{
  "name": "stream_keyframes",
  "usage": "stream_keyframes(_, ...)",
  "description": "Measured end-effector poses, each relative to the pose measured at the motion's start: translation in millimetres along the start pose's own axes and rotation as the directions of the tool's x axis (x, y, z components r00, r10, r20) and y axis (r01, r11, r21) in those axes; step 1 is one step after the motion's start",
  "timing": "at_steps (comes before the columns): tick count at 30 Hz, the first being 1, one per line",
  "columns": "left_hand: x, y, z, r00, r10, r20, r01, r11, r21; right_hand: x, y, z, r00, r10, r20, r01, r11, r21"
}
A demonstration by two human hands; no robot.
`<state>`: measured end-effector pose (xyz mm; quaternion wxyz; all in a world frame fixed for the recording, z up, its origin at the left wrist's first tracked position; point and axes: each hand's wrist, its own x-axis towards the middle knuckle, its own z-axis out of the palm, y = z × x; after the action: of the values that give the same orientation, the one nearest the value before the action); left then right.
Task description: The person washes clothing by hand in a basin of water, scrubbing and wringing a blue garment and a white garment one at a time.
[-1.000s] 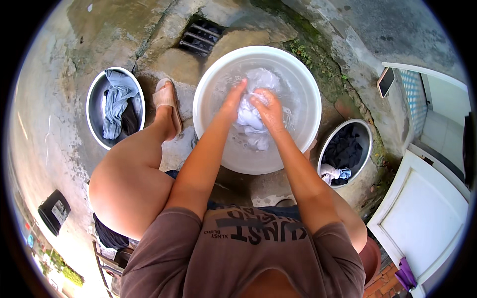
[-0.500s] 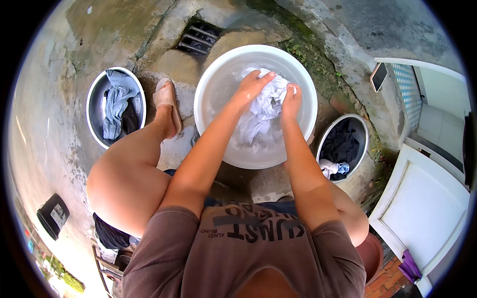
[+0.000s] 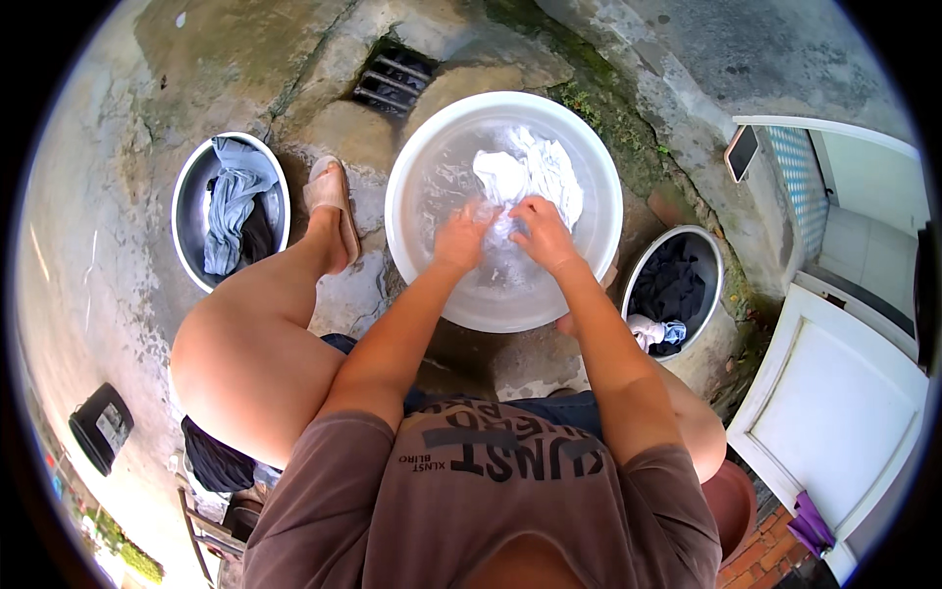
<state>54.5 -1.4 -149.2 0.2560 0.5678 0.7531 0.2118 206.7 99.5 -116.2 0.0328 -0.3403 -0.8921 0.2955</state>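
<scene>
A bunched wet white cloth (image 3: 551,182), whose kind I cannot make out, lies in the water of a big white plastic basin (image 3: 396,206). Its near end trails down between my two hands. My left hand (image 3: 461,239) is low over the water, closed at the left side of that end, with its fingertips partly blurred by water. On the other side my right hand (image 3: 543,236) has its fingers curled and pinched on the cloth. Most of the cloth spreads beyond my hands toward the basin's far right.
A metal basin (image 3: 181,182) with blue-grey and black clothes stands left, beside my sandalled foot (image 3: 330,201). Another basin (image 3: 719,280), with dark clothes, sits right. A floor drain (image 3: 394,79) lies beyond. At the right are a phone (image 3: 742,153) on a ledge and a white door (image 3: 834,393).
Both hands have come nearer to me and lower in the basin, the left one also leftward. The cloth, bunched between them before, now stretches out beyond them in the water.
</scene>
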Motion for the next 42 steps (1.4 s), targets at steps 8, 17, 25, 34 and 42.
stream_keyframes(8,51,-43,-8,0.942,-0.333,0.040,0.322,0.862,-0.392,-9,44,4,0.741,0.671,-0.015,-0.623,0.696,0.356)
stream_keyframes(17,51,-14,19,0.706,-0.502,0.499,0.273,-0.458,-0.846,30,-14,75,0.881,0.405,-0.244,-0.251,0.839,0.483)
stream_keyframes(25,55,-43,33,0.973,-0.124,0.195,0.142,-0.345,-0.928,56,-103,36,0.930,-0.020,-0.367,0.111,0.967,0.229)
stream_keyframes(34,69,5,-8,0.814,-0.420,0.402,0.260,-0.356,-0.898,69,-81,12,0.831,0.324,-0.451,-0.088,0.879,0.469)
stream_keyframes(42,87,40,-61,0.644,-0.512,0.568,0.510,-0.267,-0.818,79,15,25,0.819,0.486,-0.305,-0.480,0.871,0.101)
